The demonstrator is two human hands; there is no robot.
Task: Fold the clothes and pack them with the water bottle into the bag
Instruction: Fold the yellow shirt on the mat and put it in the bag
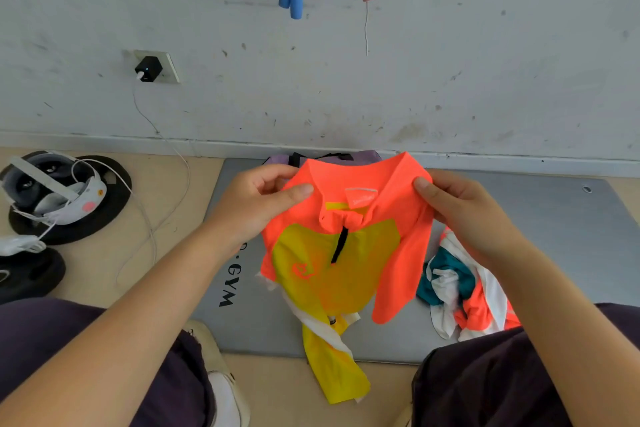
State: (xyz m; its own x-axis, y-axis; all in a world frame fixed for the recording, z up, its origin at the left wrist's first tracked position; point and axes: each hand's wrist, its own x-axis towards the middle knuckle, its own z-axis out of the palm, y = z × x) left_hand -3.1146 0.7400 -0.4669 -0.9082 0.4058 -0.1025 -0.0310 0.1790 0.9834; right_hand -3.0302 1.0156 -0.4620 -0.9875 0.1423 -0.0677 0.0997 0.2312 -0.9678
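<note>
From the head view, I see my left hand [266, 199] pinching the top left side of an orange and yellow shirt [341, 246], near its collar. My right hand [457, 208] pinches the top right side the same way, thumb in front. The shirt hangs between my two hands, held up above a grey mat [554, 239]. Its orange sleeve dangles down on the right, and a yellow and white part trails down past the mat's near edge.

On the mat, just under my right arm, lies a crumpled pile of clothes [457, 291] in teal, white and orange. Behind the shirt, against the wall, I can see a bit of a purple bag [367, 157]. I cannot see the water bottle.

On the floor at the left sits a headset [52, 189] on black weight plates [114, 194], with a white cable running up to a charger [149, 69] in the wall.
</note>
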